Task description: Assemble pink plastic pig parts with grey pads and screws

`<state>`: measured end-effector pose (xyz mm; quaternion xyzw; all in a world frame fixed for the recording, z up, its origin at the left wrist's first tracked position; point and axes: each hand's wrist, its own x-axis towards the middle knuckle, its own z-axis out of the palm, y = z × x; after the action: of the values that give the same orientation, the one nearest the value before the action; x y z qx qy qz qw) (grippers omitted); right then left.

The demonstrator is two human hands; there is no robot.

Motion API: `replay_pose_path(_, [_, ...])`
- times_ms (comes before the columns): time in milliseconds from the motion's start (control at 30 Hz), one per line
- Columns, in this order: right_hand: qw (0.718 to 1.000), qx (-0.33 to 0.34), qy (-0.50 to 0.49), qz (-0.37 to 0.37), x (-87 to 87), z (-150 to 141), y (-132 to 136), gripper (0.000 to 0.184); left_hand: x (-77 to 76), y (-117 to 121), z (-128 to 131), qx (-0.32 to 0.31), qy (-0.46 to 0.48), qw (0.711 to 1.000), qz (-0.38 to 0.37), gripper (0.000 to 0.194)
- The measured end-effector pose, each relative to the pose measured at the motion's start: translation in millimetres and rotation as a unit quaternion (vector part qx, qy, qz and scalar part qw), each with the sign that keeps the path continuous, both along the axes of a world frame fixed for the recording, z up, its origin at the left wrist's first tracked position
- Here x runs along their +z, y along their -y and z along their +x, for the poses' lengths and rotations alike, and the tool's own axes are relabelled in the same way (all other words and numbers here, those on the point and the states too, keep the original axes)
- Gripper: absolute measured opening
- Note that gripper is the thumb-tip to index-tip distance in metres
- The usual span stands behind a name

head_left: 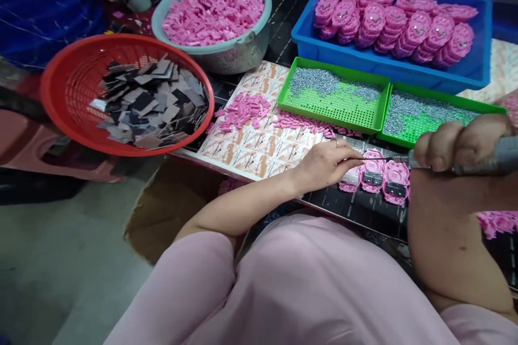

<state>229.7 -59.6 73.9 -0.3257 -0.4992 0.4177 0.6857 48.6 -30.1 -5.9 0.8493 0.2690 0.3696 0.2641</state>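
My right hand [453, 145] is wrapped round a grey power screwdriver [502, 155], held level above the work mat. Its thin bit [380, 159] points left and reaches the fingertips of my left hand [321, 167]. Those fingers are pinched together at the bit's tip; whatever sits between them is too small to make out. Below the bit lie pink plastic casings [395, 180] in a row, with dark or silvery rectangular pieces across their lower parts. My left hand partly covers the leftmost casing [348, 179].
Green trays [283, 99] of small screws stand behind the casings, before a blue bin [297, 38] of stacked pink parts. Small pink pieces [245, 112] lie on patterned board. A grey basin [265, 16] of pink parts and a red basket [50, 86] of dark flat pieces stand left.
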Motion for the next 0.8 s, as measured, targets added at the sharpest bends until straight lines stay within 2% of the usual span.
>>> replay_pose_path(133, [1.000, -0.001, 0.009, -0.002, 1.7, -20.0, 9.0, 0.049, -2.3, 9.7, -15.8, 0.041, -0.068, 0.996, 0.046, 0.023])
replay_pose_path(267, [0.999, 0.020, 0.027, -0.034, 0.8, -34.7, 12.1, 0.052, -5.5, 16.2, -27.4, 0.063, -0.124, 0.986, 0.097, 0.028])
replay_pose_path(467, [0.998, 0.053, 0.025, 0.002, -1.4, -45.0, 12.9, 0.050, -7.5, 22.9, -35.3, 0.065, -0.092, 0.986, 0.125, 0.026])
replay_pose_path(667, [0.998, 0.045, 0.030, -0.011, -0.6, -49.5, 15.2, 0.049, -10.5, 25.5, -38.9, 0.040, -0.080, 0.992, 0.090, 0.025])
replay_pose_path(800, [0.996, 0.079, 0.042, 0.013, 1.1, -57.3, 14.8, 0.047, -13.1, 27.0, -40.6, 0.034, -0.069, 0.995, 0.062, 0.024])
